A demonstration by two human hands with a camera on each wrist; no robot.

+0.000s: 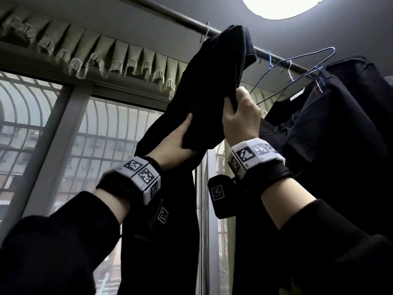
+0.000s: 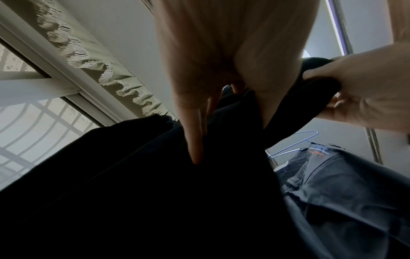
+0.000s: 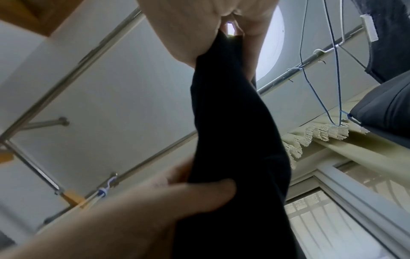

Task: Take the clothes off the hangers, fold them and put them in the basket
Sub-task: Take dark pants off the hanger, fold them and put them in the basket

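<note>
Black garment point(image 1: 204, 86), long and dark, draped over the metal rail point(image 1: 148, 9) overhead, hanging down in front of the barred window point(image 1: 63, 135). Right of it, dark clothes point(image 1: 340, 116) hanging on hangers from the same rail. Between the two, an empty blue wire hanger point(image 1: 297, 67) hooked on the rail. Left hand point(image 1: 176, 143), grip clenched around a fold of the black garment from below, thumb lying on the cloth. Right hand point(image 1: 242, 116), just beside and higher, grip grasping the garment's right edge, fingers curled round it. Small metal hook point(image 1: 206, 31) at the garment's top, over the rail.
</note>
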